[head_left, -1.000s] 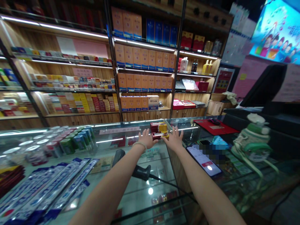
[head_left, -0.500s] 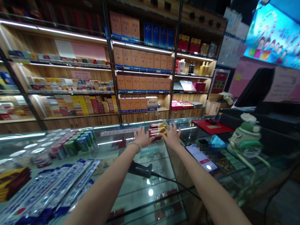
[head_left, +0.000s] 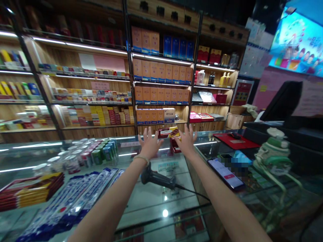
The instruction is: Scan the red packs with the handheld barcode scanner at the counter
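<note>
A red-and-yellow packet (head_left: 164, 133), its contents not readable, lies crosswise between my hands at the far side of the glass counter. To its left, my left hand (head_left: 149, 145) has its fingers spread, and its thumb reaches toward the packet's left end. My right hand (head_left: 187, 142) is at the packet's right end, fingers apart, with the thumb side overlapping the yellow part. Whether either hand presses on it I cannot tell. Dark red packets (head_left: 175, 148) sit lower, partly behind my right hand. A black barcode scanner (head_left: 160, 179) lies under my left forearm.
Long blue-and-white packets (head_left: 75, 193), red-and-yellow packs (head_left: 37, 191) and cans (head_left: 101, 153) cover the counter's left side. On the right are a phone (head_left: 225, 173), a red mat (head_left: 233, 141), a green bottle (head_left: 274, 151) and a monitor (head_left: 282, 101). Stocked shelves (head_left: 161, 84) stand behind.
Both hands and the upper packet have shifted left and slightly away from me, while the lower packets stay put. The view has turned a little left, showing more of the scanner.
</note>
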`<state>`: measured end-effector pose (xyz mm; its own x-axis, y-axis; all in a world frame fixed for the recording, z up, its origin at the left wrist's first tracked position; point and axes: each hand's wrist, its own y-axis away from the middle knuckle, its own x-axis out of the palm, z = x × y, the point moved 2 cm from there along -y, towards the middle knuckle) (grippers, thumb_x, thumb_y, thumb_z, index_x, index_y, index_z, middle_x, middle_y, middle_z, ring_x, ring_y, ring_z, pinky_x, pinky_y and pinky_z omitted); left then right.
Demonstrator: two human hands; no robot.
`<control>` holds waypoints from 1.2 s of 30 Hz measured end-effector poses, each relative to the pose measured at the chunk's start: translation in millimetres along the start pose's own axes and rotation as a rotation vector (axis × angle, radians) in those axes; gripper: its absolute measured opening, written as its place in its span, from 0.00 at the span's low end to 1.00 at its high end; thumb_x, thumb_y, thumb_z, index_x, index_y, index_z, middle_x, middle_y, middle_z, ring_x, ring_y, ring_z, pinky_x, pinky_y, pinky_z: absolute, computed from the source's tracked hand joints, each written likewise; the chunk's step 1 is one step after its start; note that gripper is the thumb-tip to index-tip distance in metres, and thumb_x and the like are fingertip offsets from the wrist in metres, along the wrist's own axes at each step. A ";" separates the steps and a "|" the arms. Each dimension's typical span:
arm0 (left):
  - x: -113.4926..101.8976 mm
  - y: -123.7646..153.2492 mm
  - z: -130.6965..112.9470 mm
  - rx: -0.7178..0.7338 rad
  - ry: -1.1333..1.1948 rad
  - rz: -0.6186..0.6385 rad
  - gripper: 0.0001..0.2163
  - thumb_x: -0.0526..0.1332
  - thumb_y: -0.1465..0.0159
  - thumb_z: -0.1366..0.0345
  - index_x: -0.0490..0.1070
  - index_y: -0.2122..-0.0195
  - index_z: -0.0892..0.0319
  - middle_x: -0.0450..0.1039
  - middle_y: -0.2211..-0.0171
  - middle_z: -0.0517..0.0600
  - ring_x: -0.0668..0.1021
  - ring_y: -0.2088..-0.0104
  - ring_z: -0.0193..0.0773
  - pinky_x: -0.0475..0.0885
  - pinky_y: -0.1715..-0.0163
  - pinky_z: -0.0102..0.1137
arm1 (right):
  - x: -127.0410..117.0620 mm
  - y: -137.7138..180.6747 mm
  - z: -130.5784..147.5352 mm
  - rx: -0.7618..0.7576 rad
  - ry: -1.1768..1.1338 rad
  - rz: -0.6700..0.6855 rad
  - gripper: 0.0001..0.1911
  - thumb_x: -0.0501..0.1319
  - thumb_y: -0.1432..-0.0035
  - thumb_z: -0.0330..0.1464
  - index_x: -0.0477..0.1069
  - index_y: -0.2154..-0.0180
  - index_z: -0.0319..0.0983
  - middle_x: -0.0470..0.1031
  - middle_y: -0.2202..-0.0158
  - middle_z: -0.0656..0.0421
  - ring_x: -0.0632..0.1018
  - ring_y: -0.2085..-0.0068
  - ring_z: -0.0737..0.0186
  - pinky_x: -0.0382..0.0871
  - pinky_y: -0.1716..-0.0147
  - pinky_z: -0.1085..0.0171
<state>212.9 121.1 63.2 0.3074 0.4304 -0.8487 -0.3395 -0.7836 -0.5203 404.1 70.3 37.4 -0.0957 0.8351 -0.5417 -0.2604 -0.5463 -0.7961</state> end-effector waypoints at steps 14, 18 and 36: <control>-32.0 46.8 62.4 -0.071 0.014 -0.368 0.26 0.62 0.31 0.51 0.71 0.34 0.54 0.49 0.25 0.64 0.51 0.25 0.62 0.42 0.32 0.69 | 8.7 18.2 74.3 -0.042 -0.118 -0.097 0.21 0.57 0.29 0.44 0.76 0.42 0.42 0.56 0.25 0.47 0.51 0.25 0.42 0.41 0.32 0.32; -30.7 56.4 72.1 -0.085 0.020 -0.380 0.25 0.62 0.31 0.51 0.72 0.36 0.53 0.49 0.25 0.64 0.52 0.25 0.61 0.43 0.31 0.67 | 13.8 26.9 81.9 -0.056 -0.134 -0.095 0.21 0.58 0.30 0.44 0.77 0.44 0.41 0.57 0.26 0.46 0.54 0.26 0.42 0.39 0.32 0.31; -29.8 76.8 81.5 -0.124 -0.035 -0.286 0.23 0.61 0.30 0.52 0.72 0.35 0.47 0.50 0.24 0.59 0.53 0.25 0.58 0.45 0.31 0.63 | 31.0 47.3 79.6 0.125 -0.463 0.045 0.18 0.60 0.34 0.46 0.81 0.55 0.42 0.65 0.30 0.48 0.60 0.29 0.43 0.52 0.33 0.36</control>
<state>105.2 84.6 40.8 0.3435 0.6546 -0.6734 -0.1321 -0.6763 -0.7247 312.3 75.5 4.4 -0.5198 0.7673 -0.3755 -0.3570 -0.5944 -0.7206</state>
